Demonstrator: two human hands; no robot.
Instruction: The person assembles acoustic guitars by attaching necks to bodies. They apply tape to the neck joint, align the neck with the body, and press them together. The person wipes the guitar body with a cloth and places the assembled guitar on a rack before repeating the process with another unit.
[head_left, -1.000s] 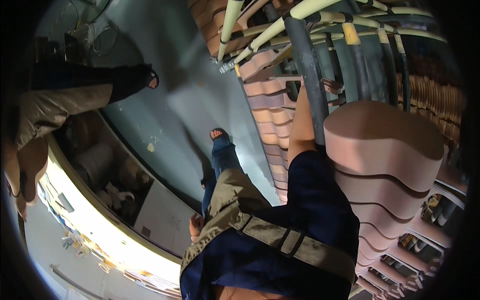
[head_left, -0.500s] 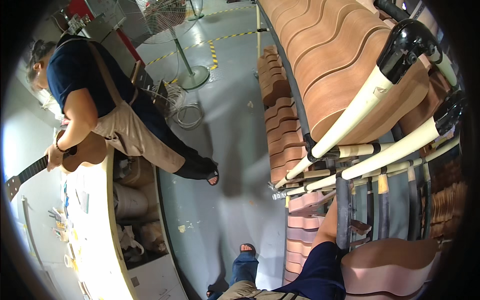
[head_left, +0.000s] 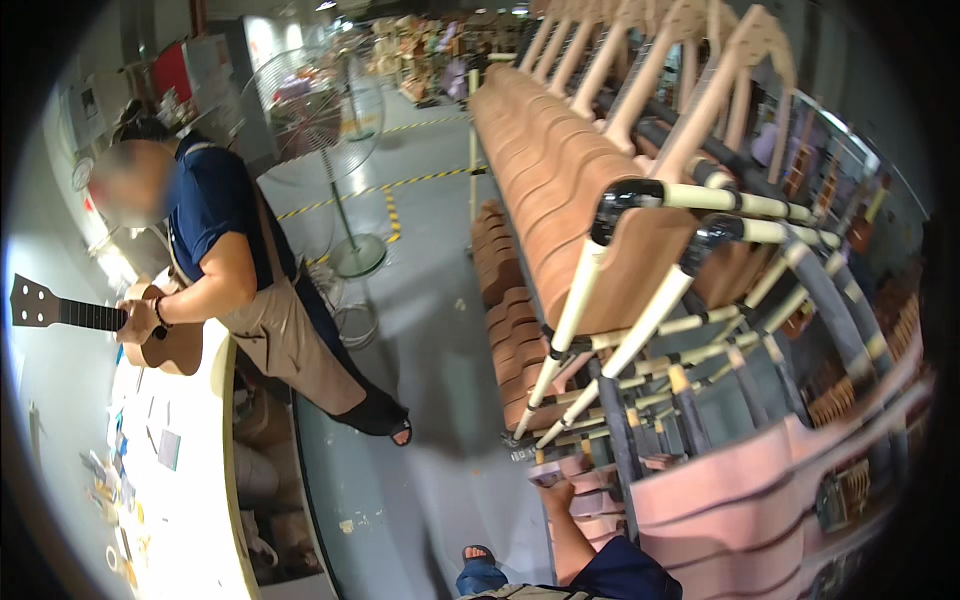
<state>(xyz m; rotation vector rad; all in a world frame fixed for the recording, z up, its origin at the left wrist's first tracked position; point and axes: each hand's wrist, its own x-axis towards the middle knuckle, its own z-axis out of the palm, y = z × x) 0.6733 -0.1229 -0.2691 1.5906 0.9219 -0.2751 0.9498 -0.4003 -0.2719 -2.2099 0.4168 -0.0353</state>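
My right hand [head_left: 557, 493] reaches forward beside the lower part of the rack. Its fingers are closed at a small pinkish-grey piece [head_left: 546, 474], whose kind I cannot make out. Just beside the hand lie pinkish curved wooden instrument bodies [head_left: 598, 503] in a row. Larger pink curved bodies [head_left: 715, 490], blurred, fill the space to the right of my arm. My left hand is out of view.
A tube-framed rack [head_left: 570, 300] carries a row of brown instrument bodies [head_left: 560, 190] with necks [head_left: 640, 85]. On the left, a co-worker [head_left: 215, 220] holds a ukulele [head_left: 165, 345] over a bright workbench [head_left: 205, 480]. A standing fan [head_left: 357, 255] is farther back.
My view has tilted up and swung right, bringing the necks into sight. My right hand, hidden behind the rack before, now shows at the left end of the pinkish bodies. The co-worker's ukulele is more level.
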